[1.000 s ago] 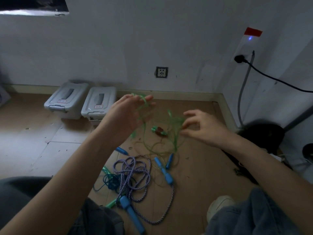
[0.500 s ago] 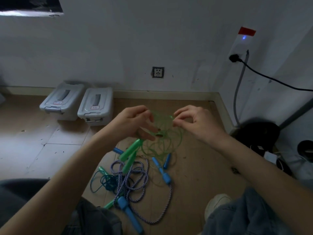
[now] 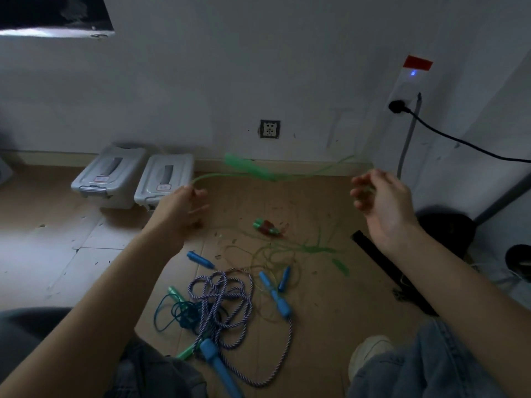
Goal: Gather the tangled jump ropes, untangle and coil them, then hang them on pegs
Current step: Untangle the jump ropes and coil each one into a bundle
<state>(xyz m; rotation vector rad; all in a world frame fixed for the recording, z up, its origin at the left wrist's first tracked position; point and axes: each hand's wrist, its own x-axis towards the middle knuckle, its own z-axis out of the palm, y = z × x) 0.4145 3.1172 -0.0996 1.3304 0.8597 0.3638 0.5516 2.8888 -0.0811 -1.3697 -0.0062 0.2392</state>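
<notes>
From the head camera I see two grey lidded bins (image 3: 135, 175) against the back wall at the floor's far left; both lids are closed, so I cannot tell what is inside.

My left hand (image 3: 179, 209) pinches the thin green rope (image 3: 290, 175) in curled fingers. The rope arcs up and runs across to my right hand (image 3: 380, 196), whose fingers curl around its other stretch. A green handle (image 3: 247, 167) rides mid-span, smeared by motion blur. More green cord (image 3: 301, 249) trails loose on the cardboard floor (image 3: 330, 297), beside a small green-and-red piece (image 3: 265, 226) I cannot identify.

Nearer me lies the purple-and-white braided rope (image 3: 227, 300) in a heap with blue handles (image 3: 275, 294); one handle is cut off by the bottom edge. A teal rope (image 3: 178, 311) tangles at its left.

The room is dim. A black strap (image 3: 385, 262) passes under my right forearm, partly hidden.
</notes>
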